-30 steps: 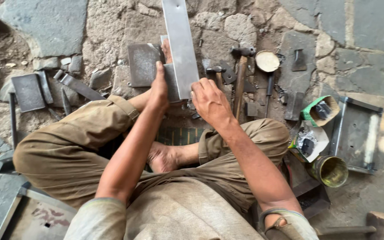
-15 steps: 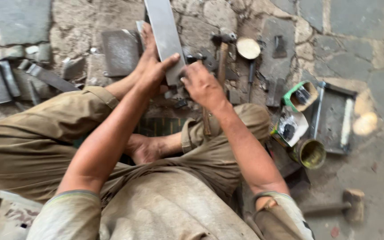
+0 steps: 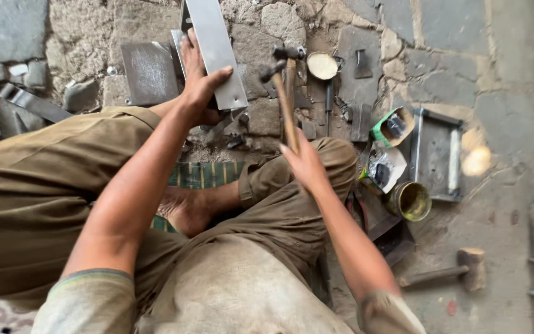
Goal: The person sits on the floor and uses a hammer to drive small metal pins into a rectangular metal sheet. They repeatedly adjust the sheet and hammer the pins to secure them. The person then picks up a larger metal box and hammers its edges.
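Hands grip metal strip and hammer — both pointing away.

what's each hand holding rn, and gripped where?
Left hand grips the flat metal strip near its lower end, thumb across the face. Right hand holds the hammer by the lower end of its wooden handle, head away from the person.

hammers x2 (one lying, right) | metal strip x1 | tin can x1
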